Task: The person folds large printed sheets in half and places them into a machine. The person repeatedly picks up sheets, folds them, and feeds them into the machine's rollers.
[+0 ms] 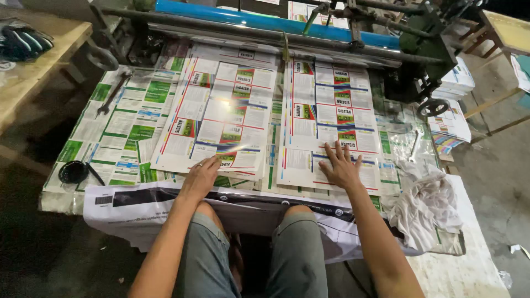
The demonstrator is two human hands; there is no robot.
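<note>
two flat, released hands, left hand and right hand, press printed sheets running lengthwise toward the roller.

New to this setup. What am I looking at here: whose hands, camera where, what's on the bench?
One view only, from a camera worn on a seated person's head, looking down past their knees. Both bare hands lie flat and hold nothing: the left hand on the left stack of printed sheets, the right hand on the right stack. Behind the stacks runs a machine with a blue roller. A wrench lies far left, a white rag at right, and a small black dish near the left edge.
</note>
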